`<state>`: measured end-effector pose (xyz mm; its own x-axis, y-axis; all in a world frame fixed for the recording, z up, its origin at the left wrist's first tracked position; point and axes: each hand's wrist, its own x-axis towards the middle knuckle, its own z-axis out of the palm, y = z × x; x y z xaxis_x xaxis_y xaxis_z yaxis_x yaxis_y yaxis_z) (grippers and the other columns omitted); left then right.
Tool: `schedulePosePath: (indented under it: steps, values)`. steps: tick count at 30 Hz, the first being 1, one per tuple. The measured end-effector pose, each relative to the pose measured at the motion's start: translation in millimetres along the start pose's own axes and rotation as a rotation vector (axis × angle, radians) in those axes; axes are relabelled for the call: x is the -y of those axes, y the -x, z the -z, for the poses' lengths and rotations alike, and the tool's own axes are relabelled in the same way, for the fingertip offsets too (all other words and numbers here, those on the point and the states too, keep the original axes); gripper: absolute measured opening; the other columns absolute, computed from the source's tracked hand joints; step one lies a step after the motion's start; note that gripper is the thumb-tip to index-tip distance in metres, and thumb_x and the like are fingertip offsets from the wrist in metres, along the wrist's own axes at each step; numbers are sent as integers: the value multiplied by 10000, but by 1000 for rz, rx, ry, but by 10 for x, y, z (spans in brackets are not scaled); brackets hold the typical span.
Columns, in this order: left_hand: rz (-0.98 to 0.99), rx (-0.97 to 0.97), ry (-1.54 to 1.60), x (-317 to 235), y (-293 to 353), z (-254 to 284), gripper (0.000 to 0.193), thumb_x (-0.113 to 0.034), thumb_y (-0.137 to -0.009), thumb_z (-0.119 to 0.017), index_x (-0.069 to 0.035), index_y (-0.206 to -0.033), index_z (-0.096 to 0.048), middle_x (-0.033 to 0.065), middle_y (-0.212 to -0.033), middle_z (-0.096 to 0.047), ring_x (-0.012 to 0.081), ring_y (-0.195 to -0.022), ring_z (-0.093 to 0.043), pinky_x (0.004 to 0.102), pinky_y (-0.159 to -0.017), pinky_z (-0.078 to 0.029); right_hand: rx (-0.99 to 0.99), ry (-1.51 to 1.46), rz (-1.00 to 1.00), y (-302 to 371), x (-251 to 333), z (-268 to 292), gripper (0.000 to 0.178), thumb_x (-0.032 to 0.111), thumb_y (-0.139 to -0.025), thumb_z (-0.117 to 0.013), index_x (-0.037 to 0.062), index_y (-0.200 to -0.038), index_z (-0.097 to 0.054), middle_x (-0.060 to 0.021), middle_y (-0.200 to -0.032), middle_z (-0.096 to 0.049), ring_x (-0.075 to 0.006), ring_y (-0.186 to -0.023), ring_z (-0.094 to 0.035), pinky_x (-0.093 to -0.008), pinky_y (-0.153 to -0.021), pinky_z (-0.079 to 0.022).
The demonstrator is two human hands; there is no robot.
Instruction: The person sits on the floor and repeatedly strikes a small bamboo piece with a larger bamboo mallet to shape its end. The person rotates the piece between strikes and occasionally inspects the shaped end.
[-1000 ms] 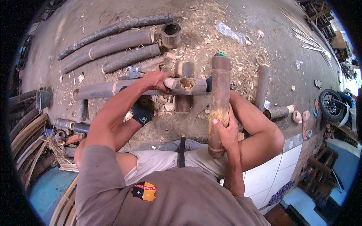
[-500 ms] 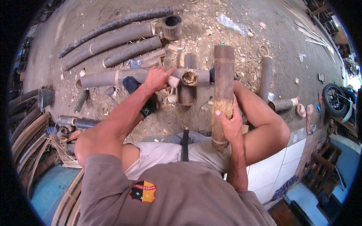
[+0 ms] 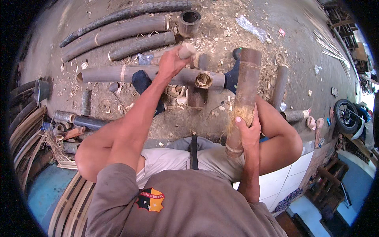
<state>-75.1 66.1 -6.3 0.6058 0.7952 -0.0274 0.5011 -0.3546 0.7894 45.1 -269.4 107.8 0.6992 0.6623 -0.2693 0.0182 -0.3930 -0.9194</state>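
Left hand [image 3: 171,63] gripping cylinder [image 3: 186,51], right hand [image 3: 249,133] bamboo [image 3: 246,85]

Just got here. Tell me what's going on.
The seated person's left hand holds a short pale cylindrical piece. The right hand holds a thick brown bamboo tube at its frayed straw-coloured patch. In front is a long grey-brown bamboo pole with a round hole near its right end, small pale chips scattered around it.

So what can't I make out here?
All in the head view:
The right hand: fingertips hidden behind the thick bamboo tube.
The pale cylinder: lower part covered by the left hand.
The curved slats: near ends cut off by the picture's lower edge.
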Motion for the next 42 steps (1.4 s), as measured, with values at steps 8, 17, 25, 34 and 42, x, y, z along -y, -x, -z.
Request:
schedulePosePath:
  steps: [8, 17, 25, 34, 42]
  values:
    - [106, -546, 1038, -404, -702, 209, 477, -317, -989, -660, -13, -1317, -493, 75, -1080, -634, 201, -962, -617, 364, -844, -525, 31, 11, -62, -110, -123, -62, 819, 144, -917, -753, -12, -1614, -352, -166, -1410, -627, -247, -1267, -612, -384, -1118, -457]
    - [-93, -616, 457, -228, -1721, 71, 635, -348, -955, -734, 48, -1342, -424, 217, -1156, -679, 368, -1090, -643, 437, -1016, -476, 26, 59, -91, -233, -53, -41, 807, 144, -924, -741, -4, -1616, -353, -171, -1464, -589, -248, -1316, -581, -387, -1142, -432]
    - [-131, -689, 491, -166, -1566, -126, 576, -356, -897, -841, 17, -1228, -555, 164, -1072, -715, 293, -1011, -690, 434, -917, -534, -21, 43, -130, -273, -125, 11, 850, 158, -904, -747, -11, -1627, -334, -170, -1483, -574, -270, -1334, -568, -382, -1151, -424]
    - [99, -329, 881, -931, -344, -303, 523, -319, -900, -848, -11, -1215, -566, 73, -983, -683, 173, -853, -645, 338, -794, -536, -56, -316, -156, -104, 462, 91, 922, 376, -748, -881, -56, -1456, -477, -148, -1304, -642, -259, -1175, -649, -402, -1046, -506]
    - [192, -206, 1042, -650, 163, -783, 415, -263, -895, -846, -31, -1172, -641, 6, -908, -679, 88, -695, -587, 279, -617, -497, 86, -130, -132, -174, 629, 182, 871, 372, -762, -830, -83, -1427, -499, -185, -1249, -666, -284, -1104, -675, -415, -972, -538]
